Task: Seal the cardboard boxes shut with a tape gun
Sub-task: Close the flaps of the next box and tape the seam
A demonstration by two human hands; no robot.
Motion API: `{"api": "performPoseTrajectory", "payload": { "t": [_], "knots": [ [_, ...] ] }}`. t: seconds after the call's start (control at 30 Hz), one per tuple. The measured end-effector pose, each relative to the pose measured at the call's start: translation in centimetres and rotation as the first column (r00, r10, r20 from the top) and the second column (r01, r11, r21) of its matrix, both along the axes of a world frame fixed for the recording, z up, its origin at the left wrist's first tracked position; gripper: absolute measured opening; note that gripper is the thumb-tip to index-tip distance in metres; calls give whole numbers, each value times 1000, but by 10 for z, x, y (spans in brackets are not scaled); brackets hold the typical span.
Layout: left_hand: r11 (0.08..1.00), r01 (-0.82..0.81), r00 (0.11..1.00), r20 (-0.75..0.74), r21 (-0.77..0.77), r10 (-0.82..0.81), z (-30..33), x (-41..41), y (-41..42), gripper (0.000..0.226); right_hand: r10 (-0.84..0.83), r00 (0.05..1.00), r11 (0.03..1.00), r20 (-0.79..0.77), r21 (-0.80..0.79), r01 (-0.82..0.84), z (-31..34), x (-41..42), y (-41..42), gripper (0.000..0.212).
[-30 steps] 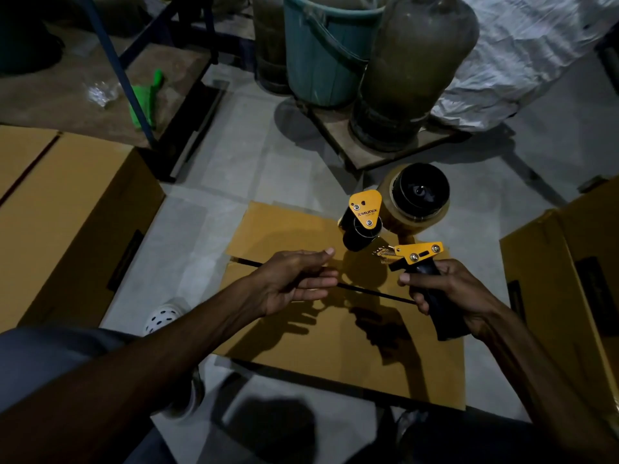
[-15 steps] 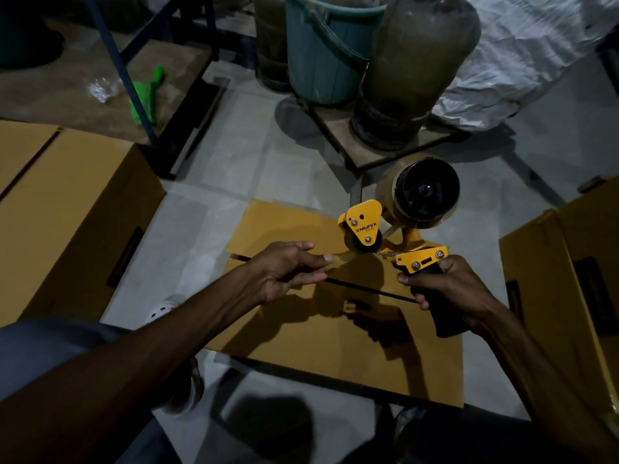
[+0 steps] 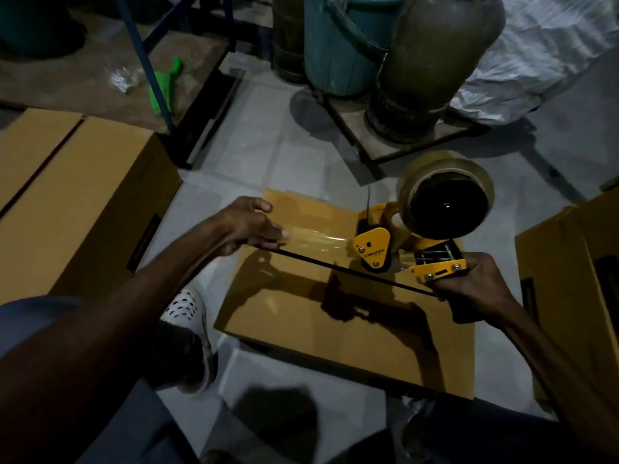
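The right hand (image 3: pixel 475 286) is wrapping its fingers around the dark handle of the yellow tape gun (image 3: pixel 402 242), holding it just above the right half of the cardboard box (image 3: pixel 335 316) that is sitting on the floor (image 3: pixel 254 152) in front of the person. The gun is lying roughly level, its long axis running left to right: handle at the right, roller end pointing left toward the other hand, and the tape roll (image 3: pixel 445 195) riding up top, its dark hub facing the camera. A clear strip of tape (image 3: pixel 318 241) is stretching out from the roller, running leftward and nearly flat over the box top, just above the dark seam (image 3: pixel 335 267) where the two flaps are meeting. The left hand (image 3: pixel 251 226) is pinching the free end of that strip, fingers pressed together with the thumb arched above them, hovering over the box's left edge. The seam itself is slanting from upper left down to lower right, and the strip is lying close to the same line. A second box (image 3: pixel 73 195) is standing well off to the left, a third box (image 3: pixel 576 283) is sitting at the right edge, and a white perforated shoe (image 3: pixel 182 308) is resting on the floor just beside the middle box. A blue bucket (image 3: pixel 338 45) and a large jug (image 3: pixel 432 61) are standing at the far side.
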State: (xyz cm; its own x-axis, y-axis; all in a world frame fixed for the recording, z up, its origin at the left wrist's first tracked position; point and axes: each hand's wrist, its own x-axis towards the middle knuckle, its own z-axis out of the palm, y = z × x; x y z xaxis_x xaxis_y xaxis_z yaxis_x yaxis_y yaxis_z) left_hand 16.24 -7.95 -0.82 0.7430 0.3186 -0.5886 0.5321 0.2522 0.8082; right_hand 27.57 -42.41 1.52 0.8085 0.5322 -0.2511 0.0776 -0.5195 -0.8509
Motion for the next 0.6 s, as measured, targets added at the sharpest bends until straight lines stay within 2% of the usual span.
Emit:
{"api": "performPoseTrajectory", "payload": {
  "t": [0.1, 0.17, 0.33, 0.4, 0.47, 0.6],
  "knots": [
    [996, -20, 1000, 21, 92, 19, -6, -12, 33, 50, -81, 995, 997, 50, -7, 82, -5, 0, -2, 31],
    [991, 9, 1000, 18, 135, -11, -11, -16, 42, 48, -49, 994, 997, 103, -49, 54, -10, -2, 5, 33],
    [970, -16, 1000, 25, 241, 10, -25, -21, 61, 45, 68, 959, 978, 276, -208, -9, -37, 3, 36, 18],
    [969, -16, 1000, 21, 246, 11, -29, -22, 68, 47, 138, 961, 950, 240, -306, -61, -50, 6, 49, 17],
    [964, 14, 1000, -5, 266, -13, -37, -22, 74, 50, 173, 965, 923, 197, -375, -89, -60, 3, 60, 30],
    [951, 57, 998, -56, 305, -42, -59, -19, 88, 47, 189, 974, 923, 127, -362, -132, -80, 1, 74, 30]
  ]
}}
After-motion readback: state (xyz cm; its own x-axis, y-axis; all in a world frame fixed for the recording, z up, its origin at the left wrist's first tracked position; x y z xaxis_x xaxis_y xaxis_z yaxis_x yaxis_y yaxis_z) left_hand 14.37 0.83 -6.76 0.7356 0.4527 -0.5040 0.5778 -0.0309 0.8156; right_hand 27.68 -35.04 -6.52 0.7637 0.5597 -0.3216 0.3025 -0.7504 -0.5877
